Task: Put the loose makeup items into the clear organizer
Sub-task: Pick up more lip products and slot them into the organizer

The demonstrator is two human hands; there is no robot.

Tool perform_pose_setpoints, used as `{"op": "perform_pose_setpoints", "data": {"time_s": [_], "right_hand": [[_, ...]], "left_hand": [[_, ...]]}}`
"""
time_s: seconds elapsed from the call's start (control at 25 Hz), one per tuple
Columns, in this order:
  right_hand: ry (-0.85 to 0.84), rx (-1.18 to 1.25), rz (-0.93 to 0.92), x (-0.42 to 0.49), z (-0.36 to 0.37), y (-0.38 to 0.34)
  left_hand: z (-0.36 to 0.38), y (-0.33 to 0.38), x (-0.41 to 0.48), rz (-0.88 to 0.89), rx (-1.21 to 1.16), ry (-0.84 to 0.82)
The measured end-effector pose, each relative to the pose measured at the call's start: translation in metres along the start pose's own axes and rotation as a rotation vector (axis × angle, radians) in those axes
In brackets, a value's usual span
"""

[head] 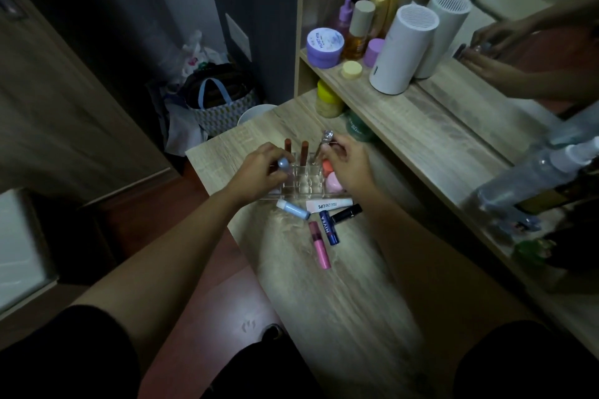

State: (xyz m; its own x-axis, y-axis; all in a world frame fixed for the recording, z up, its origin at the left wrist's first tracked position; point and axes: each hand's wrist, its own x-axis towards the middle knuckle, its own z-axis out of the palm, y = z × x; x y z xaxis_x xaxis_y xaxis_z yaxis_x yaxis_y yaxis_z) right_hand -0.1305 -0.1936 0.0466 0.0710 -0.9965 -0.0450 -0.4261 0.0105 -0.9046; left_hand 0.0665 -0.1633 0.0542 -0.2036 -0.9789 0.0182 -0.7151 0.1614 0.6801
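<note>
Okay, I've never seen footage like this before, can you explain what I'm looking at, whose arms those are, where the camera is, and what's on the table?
There is no machine here. It is one picture from a camera worn on a person's head, looking down at their own bare arms. The left hand holds a small tube with a grey-blue cap; the right hand holds a silver-topped stick. Both are over a clear organizer on a wooden table. Two brown lipsticks already stand in it.

Still loose in front of it: a light blue tube, a white tube, a black tube, a blue Nivea stick and a pink tube.
</note>
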Motion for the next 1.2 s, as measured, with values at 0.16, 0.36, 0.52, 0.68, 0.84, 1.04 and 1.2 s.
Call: {"op": "perform_pose_setpoints", "data": {"time_s": [0.16,0.36,0.52,0.68,0.84,1.04,1.2], "right_hand": [[-0.037,-0.003,0.062,0.003,0.005,0.004],[-0.011,-0.058,0.076,0.006,0.010,0.010],[-0.004,-0.104,0.054,0.007,0.010,0.011],[-0.036,-0.113,0.034,0.007,0.006,0.012],[-0.040,-0.097,0.019,0.005,0.001,0.011],[-0.019,-0.111,-0.032,-0.008,-0.009,0.006],[-0.021,-0.140,-0.053,-0.032,-0.016,0.011]], "left_hand": [[0.008,-0.002,0.001,-0.016,0.002,-0.031],[0.018,0.000,0.002,-0.072,-0.017,0.097],[0.021,0.001,0.003,-0.061,0.034,0.133],[0.023,0.002,0.002,-0.079,0.022,0.147],[0.022,0.004,-0.001,-0.125,-0.005,0.166],[0.018,0.010,-0.011,-0.103,0.011,0.250],[0.027,0.021,-0.026,-0.041,0.021,0.228]]}}
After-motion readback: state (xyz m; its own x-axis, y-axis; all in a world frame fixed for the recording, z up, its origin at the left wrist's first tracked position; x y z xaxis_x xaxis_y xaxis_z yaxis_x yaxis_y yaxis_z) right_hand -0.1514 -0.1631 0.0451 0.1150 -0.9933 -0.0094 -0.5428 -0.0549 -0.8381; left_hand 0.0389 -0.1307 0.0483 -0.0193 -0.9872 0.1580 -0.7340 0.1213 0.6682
